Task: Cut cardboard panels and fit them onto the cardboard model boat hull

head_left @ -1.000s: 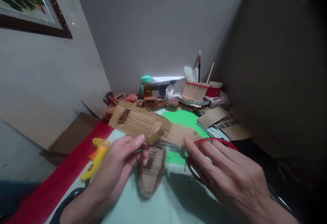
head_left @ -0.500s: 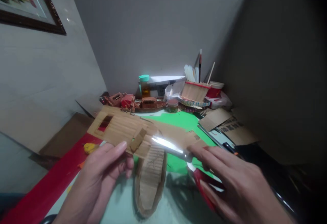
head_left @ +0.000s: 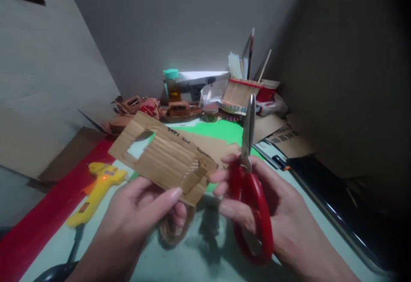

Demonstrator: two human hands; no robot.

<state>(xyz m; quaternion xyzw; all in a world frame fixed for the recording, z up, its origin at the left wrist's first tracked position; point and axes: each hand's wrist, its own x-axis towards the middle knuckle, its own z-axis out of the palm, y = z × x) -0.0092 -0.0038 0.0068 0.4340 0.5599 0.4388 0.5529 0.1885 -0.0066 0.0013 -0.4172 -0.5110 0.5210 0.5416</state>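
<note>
Between the thumb and fingers of my left hand is a piece of cardboard, tilted above the table. It has a cut-out window near its left end and a small flap standing partly loose near its right end. My right hand holds scissors with red handles; their blades are together and point up. The right fingertips are close to the cardboard's right edge, and I cannot tell whether they touch it. Below the cardboard, a boat-shaped cardboard hull lies on the table, mostly hidden.
A yellow glue gun with a lit red light lies at the left. Small model boats, a teal-lidded bottle and a holder with sticks line the wall. Cardboard scraps and a black, shiny-edged object are at the right.
The scissors have swung from pointing left across the cardboard to upright, blades closed. The cardboard has turned and come nearer. The camera view has shifted, showing the whole glue gun.
</note>
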